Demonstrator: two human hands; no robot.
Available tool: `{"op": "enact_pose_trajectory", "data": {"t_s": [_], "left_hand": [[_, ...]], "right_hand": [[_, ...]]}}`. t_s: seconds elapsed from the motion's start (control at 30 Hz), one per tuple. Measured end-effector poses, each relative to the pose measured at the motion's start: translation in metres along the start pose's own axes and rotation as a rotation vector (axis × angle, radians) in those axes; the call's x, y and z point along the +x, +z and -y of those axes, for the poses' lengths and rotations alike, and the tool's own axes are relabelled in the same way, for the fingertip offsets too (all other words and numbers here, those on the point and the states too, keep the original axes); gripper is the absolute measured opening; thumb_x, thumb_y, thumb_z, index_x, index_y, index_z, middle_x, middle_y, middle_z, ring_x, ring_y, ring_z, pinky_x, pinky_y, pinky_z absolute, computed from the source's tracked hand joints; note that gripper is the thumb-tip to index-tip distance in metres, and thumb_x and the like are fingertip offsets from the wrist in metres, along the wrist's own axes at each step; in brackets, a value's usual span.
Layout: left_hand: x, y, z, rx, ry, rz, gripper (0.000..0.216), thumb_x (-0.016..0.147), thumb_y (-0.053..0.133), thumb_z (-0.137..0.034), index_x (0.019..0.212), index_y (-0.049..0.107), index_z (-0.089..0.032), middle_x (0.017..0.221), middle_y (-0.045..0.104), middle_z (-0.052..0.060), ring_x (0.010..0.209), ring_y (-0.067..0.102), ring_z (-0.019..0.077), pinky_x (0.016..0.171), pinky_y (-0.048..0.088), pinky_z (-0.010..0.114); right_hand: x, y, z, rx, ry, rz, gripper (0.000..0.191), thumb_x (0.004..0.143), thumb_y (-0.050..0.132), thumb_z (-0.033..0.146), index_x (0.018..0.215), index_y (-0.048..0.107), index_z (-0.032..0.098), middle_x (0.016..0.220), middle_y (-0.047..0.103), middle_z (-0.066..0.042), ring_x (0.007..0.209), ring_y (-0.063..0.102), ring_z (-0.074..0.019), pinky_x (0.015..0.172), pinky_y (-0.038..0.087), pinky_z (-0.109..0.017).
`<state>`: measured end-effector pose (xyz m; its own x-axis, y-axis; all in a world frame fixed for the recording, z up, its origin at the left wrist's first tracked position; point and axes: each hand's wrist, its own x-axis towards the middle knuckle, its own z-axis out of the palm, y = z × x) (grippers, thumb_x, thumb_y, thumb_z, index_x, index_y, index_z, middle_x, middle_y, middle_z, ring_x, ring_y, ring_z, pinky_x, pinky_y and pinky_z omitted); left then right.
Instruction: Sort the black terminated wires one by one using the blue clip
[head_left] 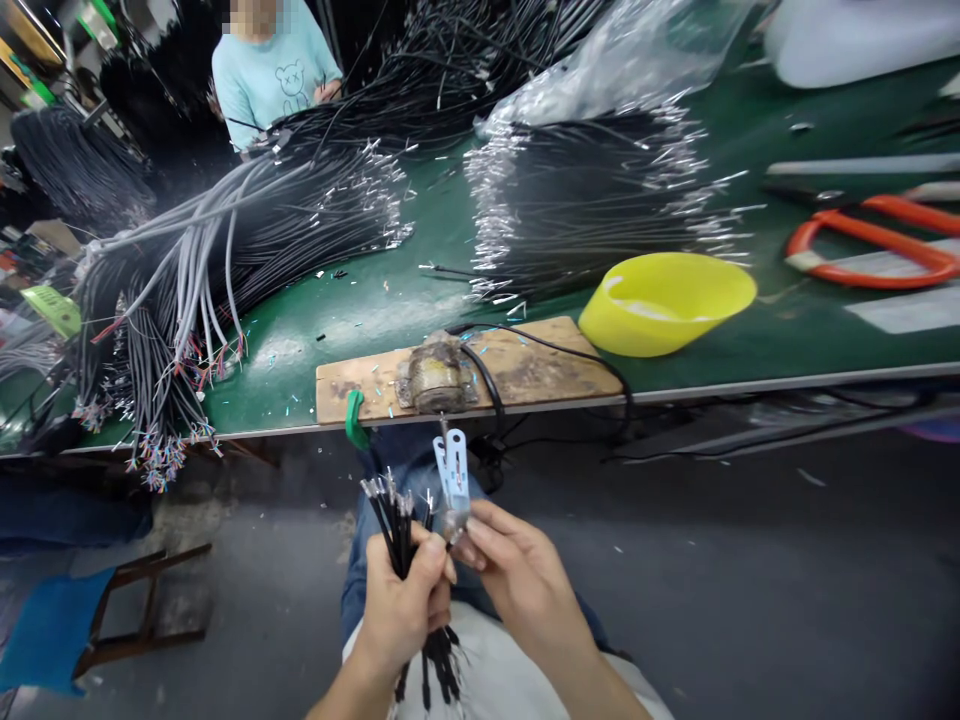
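My left hand [409, 595] is closed around a bundle of short black cables [397, 530]. Their silvery stripped ends point up, and more cable ends hang below the fist. My right hand [517, 570] meets it at the thumb, its fingertips pinched at one cable end [454, 538], which the fingers partly cover. Right above the fingertips is a light blue clothespin [454, 470], attached at the shaft of a small grimy motor [439, 372]. That motor sits on a wooden board [540, 355] at the table's front edge.
On the green table [330, 320] lie a pile of black cables [585, 200] and grey cables [202, 240]. A yellow ring-shaped container [667, 310] and orange-handled scissors [862, 245] are to the right. A green clamp [355, 420] grips the board. Across the table is a co-worker [274, 75]; a blue stool [60, 625] stands left.
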<state>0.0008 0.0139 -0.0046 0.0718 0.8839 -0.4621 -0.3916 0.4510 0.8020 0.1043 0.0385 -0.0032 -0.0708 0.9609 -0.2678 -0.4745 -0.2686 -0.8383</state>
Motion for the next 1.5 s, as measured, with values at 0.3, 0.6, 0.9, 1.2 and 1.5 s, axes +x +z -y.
{"op": "enact_pose_trajectory", "data": {"t_s": [0.3,0.6,0.9,1.2,1.5], "left_hand": [[-0.002,0.005,-0.006,-0.016,-0.079,-0.033,0.054,0.053,0.067,-0.065,0.057,0.038,-0.019,0.032,0.024,-0.013,0.026,0.012,-0.001,0.029,0.006,0.016],[-0.007,0.006,0.004,0.005,0.037,-0.108,0.045,0.059,0.067,-0.058,0.066,0.043,-0.021,0.038,0.031,-0.011,0.031,0.022,0.0029,0.033,0.018,0.019],[-0.01,0.009,-0.002,0.012,0.086,-0.029,0.044,0.062,0.065,-0.059,0.062,0.048,-0.018,0.034,0.028,-0.011,0.027,0.018,0.001,0.03,0.015,0.017],[-0.015,0.008,-0.019,0.203,0.236,-0.055,0.036,0.063,0.069,-0.049,0.058,0.058,-0.015,0.049,0.046,-0.003,0.033,0.035,0.0036,0.033,0.027,0.019],[-0.015,0.001,-0.013,0.111,0.019,-0.006,0.041,0.064,0.065,-0.057,0.063,0.05,-0.018,0.041,0.028,-0.01,0.031,0.017,0.0013,0.032,0.014,0.018]], "right_hand": [[-0.002,0.0,0.01,-0.163,-0.057,0.124,0.025,0.065,0.07,0.038,0.063,0.058,0.016,0.057,0.053,0.0,0.051,0.049,-0.011,0.049,0.043,-0.022],[-0.011,0.007,0.01,-0.499,-0.623,-0.098,0.019,0.076,0.057,0.016,0.058,0.052,0.019,0.055,0.042,0.003,0.049,0.039,-0.0098,0.043,0.032,-0.021],[-0.005,0.004,0.01,0.062,-0.053,0.145,0.028,0.067,0.068,0.044,0.067,0.058,0.018,0.059,0.047,0.002,0.047,0.043,-0.0095,0.045,0.036,-0.022],[0.001,-0.013,0.015,-0.165,0.024,0.078,0.034,0.054,0.073,0.045,0.053,0.057,0.016,0.047,0.046,0.002,0.044,0.039,-0.0093,0.041,0.032,-0.022],[-0.007,-0.008,0.022,-0.4,-0.427,0.144,0.015,0.073,0.065,0.031,0.064,0.064,0.019,0.06,0.06,-0.003,0.058,0.053,-0.0156,0.055,0.044,-0.027]]}}
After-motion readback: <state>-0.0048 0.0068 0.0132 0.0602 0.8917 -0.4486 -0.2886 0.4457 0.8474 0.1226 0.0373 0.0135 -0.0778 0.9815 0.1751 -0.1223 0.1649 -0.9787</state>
